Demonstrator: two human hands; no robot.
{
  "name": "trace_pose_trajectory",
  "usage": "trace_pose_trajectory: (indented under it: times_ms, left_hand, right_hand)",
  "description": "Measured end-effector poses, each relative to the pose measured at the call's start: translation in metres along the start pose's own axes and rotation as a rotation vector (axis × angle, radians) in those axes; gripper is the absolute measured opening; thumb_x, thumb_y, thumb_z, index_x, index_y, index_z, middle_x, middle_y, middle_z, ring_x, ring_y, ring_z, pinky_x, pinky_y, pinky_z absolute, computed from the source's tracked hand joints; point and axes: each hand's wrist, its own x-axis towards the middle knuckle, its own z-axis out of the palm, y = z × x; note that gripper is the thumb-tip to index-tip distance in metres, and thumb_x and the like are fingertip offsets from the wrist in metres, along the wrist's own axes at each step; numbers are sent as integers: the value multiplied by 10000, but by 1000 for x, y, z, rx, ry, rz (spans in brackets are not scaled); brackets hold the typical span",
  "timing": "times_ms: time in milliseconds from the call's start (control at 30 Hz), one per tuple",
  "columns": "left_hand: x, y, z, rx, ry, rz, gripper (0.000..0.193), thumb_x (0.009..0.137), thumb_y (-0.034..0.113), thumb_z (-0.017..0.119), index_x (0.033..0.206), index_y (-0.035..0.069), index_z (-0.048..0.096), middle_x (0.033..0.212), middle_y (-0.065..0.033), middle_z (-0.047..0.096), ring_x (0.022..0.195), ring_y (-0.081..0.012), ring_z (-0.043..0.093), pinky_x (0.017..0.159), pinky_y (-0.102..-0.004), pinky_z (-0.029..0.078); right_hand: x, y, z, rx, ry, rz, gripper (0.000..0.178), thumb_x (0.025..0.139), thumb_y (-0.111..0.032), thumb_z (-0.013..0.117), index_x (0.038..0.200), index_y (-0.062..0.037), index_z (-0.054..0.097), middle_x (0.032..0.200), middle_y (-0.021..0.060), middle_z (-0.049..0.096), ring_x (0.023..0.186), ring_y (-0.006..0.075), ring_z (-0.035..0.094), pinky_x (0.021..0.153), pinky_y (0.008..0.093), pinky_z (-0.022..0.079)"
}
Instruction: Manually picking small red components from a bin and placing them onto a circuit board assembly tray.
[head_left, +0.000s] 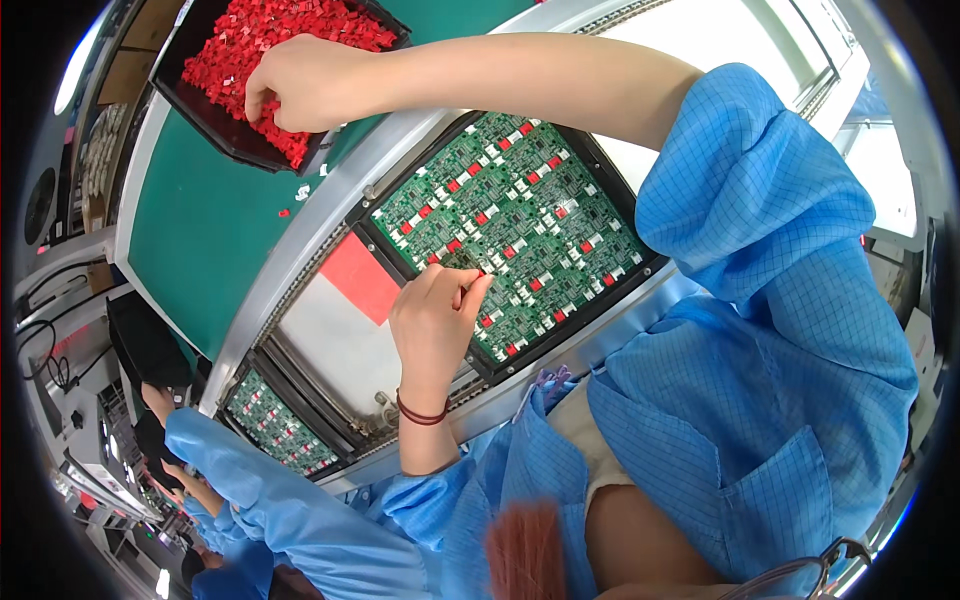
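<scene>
My left hand (432, 315), with a dark red cord round its wrist, is over a green circuit board panel (545, 215) set in a black frame (633, 212). Its thumb and forefinger are pinched on a small red connector at the board's surface. Red and white connectors stand in rows across the panel. Stretched across to the far left, my right hand (310, 82) has its fingers curled into a heap of small red connectors (235, 50) in a black bin (225, 135). The heap hides its fingertips, so what they hold cannot be seen.
The bin rests on a green worktop (190, 235), where a few loose white pieces (303, 192) lie. A red sheet (360, 278) is beside the frame on the metal conveyor rail (290, 230). Another framed board (280, 425) is farther left, near a co-worker's blue sleeve (240, 475).
</scene>
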Motion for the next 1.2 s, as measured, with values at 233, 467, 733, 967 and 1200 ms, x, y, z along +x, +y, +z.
trace_pose_trajectory:
  times_ms: [233, 467, 733, 967, 1200]
  left_hand:
    - [0, -4, 0, -12, -9, 34, 183, 670, 156, 768, 682, 105, 592, 557, 8, 454, 480, -155, 457, 461, -296, 356]
    - [-3, -8, 4, 15, 44, 63, 186, 655, 155, 771, 676, 101, 594, 568, 7, 464, 479, -168, 461, 481, -293, 359]
    - [-12, 2, -17, 63, -5, 113, 153, 693, 135, 732, 812, 84, 651, 607, -33, 498, 520, -201, 487, 502, -317, 382]
    - [-6, -17, -35, -689, 16, -435, 184, 811, -26, 574, 981, 44, 567, 747, -8, 490, 657, -72, 467, 600, -214, 381]
    - [-9, -27, -43, -1300, -126, -495, 98, 903, 8, 444, 987, 20, 492, 1134, -141, 555, 1082, -212, 551, 878, -287, 459]
  right_hand:
    - [4, 4, 1, -81, 76, -71, 249, 763, -62, 556, 989, -24, 652, 884, 126, 659, 812, 245, 640, 771, 341, 499]
    - [-53, -9, -22, 175, 79, -153, 257, 795, -186, 564, 985, -39, 655, 848, 115, 669, 733, 234, 646, 705, 323, 505]
    - [-162, -12, -40, 334, -203, 301, 161, 838, -95, 631, 977, -33, 580, 765, 20, 619, 763, 73, 591, 703, 237, 469]
    - [-187, -11, -43, 233, -179, 343, 128, 809, -68, 652, 925, -35, 609, 720, 14, 584, 654, 91, 549, 599, 235, 433]
    - [-188, -8, -45, 174, -254, 282, 168, 835, -52, 610, 1000, -29, 593, 791, 37, 645, 706, 108, 610, 643, 245, 479]
